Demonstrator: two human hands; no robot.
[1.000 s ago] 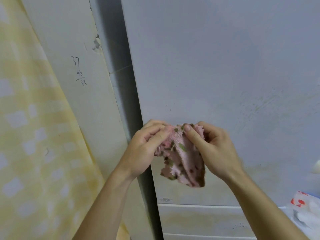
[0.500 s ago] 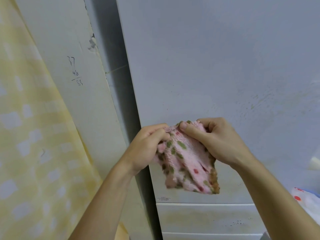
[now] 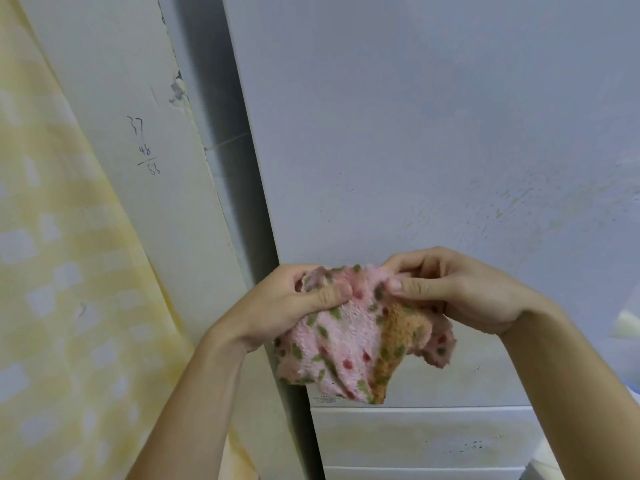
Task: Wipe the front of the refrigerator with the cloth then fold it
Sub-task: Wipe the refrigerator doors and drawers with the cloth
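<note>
One pink spotted terry cloth (image 3: 349, 344) hangs crumpled before the pale refrigerator door (image 3: 415, 133), its top edge pinched by the left hand (image 3: 291, 306) and right hand (image 3: 460, 292).

Cloth (image 3: 360, 344) hangs at lower centre of frame, in front of the refrigerator door (image 3: 433, 133). Left hand (image 3: 287, 308) holds its upper left edge, right hand (image 3: 457, 292) its upper right. Curtain (image 3: 52, 271) fills the left side, wall (image 3: 145, 168) between it and the refrigerator.

- cloth (image 3: 349, 344): pink, green and red spots, one tan patch
- refrigerator (image 3: 415, 133): pale grey-white
- curtain (image 3: 52, 271): yellow-and-white check
</note>
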